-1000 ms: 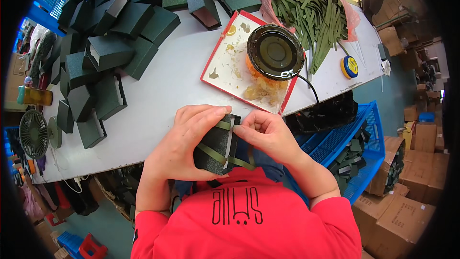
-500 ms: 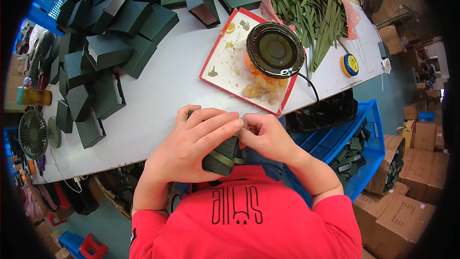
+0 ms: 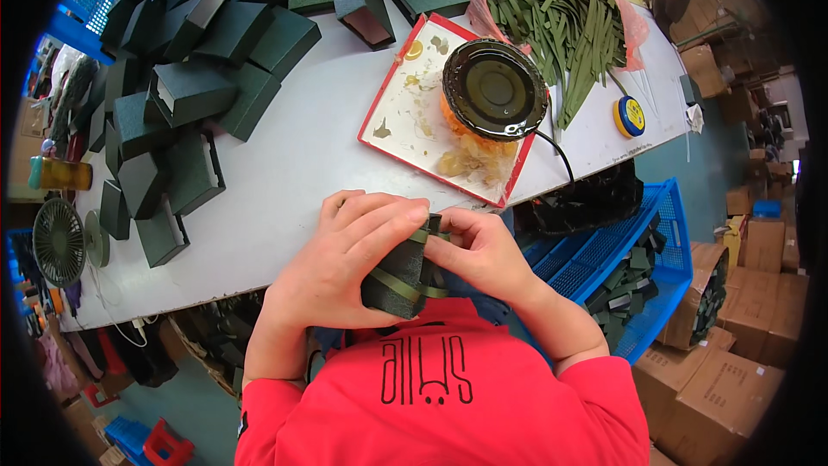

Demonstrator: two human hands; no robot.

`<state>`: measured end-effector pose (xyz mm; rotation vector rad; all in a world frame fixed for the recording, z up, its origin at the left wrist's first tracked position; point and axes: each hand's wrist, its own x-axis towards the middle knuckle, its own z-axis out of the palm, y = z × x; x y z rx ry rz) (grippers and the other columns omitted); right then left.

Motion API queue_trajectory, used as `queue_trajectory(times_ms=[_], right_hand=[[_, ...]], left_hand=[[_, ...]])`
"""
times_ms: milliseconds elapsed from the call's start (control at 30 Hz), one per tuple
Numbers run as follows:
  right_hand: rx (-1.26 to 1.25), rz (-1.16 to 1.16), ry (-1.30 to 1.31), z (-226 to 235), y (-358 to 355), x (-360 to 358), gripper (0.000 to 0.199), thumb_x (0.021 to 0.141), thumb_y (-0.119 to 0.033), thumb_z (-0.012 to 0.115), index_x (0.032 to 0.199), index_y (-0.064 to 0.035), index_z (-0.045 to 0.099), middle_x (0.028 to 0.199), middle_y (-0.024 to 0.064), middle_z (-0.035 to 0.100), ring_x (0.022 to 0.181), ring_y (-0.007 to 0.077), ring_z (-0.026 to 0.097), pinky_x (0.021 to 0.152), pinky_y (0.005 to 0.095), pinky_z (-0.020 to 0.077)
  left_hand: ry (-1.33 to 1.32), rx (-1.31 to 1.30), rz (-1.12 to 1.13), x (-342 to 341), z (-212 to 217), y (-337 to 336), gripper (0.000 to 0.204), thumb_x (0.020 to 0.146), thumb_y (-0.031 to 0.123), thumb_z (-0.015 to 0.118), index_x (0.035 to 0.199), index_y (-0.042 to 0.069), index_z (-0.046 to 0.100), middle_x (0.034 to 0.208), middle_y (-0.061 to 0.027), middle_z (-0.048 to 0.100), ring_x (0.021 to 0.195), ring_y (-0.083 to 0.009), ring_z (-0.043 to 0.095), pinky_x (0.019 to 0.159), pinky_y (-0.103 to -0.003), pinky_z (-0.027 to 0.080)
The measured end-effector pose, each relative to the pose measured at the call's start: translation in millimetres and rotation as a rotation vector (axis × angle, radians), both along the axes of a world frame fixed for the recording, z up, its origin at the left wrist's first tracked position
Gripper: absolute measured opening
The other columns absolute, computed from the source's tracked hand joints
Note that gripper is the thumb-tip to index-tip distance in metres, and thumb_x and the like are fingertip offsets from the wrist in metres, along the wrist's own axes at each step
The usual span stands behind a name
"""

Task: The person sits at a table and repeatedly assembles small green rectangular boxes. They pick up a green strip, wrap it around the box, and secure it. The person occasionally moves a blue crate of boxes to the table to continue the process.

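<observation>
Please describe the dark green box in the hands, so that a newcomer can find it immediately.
Start at the white table and go to its near edge, just above the red shirt. There the left hand grips the dark green box, with the right hand at its right side. Unlike the boxes piled on the table's left, it shows green ribbon bands across it.

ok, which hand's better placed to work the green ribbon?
Likely the right hand: it sits at the right edge of the dark green box, near the green ribbon; the left hand grips the box.
</observation>
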<state>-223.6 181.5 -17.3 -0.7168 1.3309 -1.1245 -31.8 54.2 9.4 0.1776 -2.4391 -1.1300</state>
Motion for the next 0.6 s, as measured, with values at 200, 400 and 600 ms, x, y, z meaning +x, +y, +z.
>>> queue_trajectory(times_ms=[200, 400, 600], right_hand=[[0.053, -0.021, 0.086, 8.5, -8.0, 0.7, 0.028, 0.098, -0.022, 0.068, 0.081, -0.001, 0.06, 0.063, 0.0009, 0.063, 0.056, 0.0049, 0.059, 0.049, 0.0231, 0.0411], [-0.114, -0.359, 0.173, 3.1, 6.4, -10.0, 0.025, 0.105, -0.017, 0.057, 0.116, 0.0007, 0.071, 0.082, 0.0013, 0.07, 0.055, 0.0029, 0.051, 0.05, 0.0197, 0.0392], [-0.393, -0.321, 0.354, -4.4, 20.7, -4.9, 0.007, 0.099, -0.004, 0.064, 0.101, 0.0022, 0.067, 0.102, 0.0104, 0.073, 0.073, 0.005, 0.06, 0.064, 0.0186, 0.0467]], left_hand=[[-0.116, -0.209, 0.011, -5.1, -0.8, 5.1, 0.093, 0.06, 0.021, 0.088, 0.142, 0.009, 0.048, 0.139, -0.0135, 0.058, 0.125, -0.0332, 0.055, 0.107, -0.055, 0.034], [-0.056, -0.137, 0.115, 2.0, -9.7, 2.0, 0.092, 0.058, 0.022, 0.086, 0.142, 0.01, 0.05, 0.142, -0.0082, 0.056, 0.129, -0.029, 0.052, 0.109, -0.053, 0.033], [0.02, -0.118, 0.148, 5.9, -9.4, -2.7, 0.09, 0.058, 0.02, 0.085, 0.14, 0.008, 0.051, 0.143, -0.0102, 0.056, 0.127, -0.0304, 0.053, 0.108, -0.053, 0.034]])
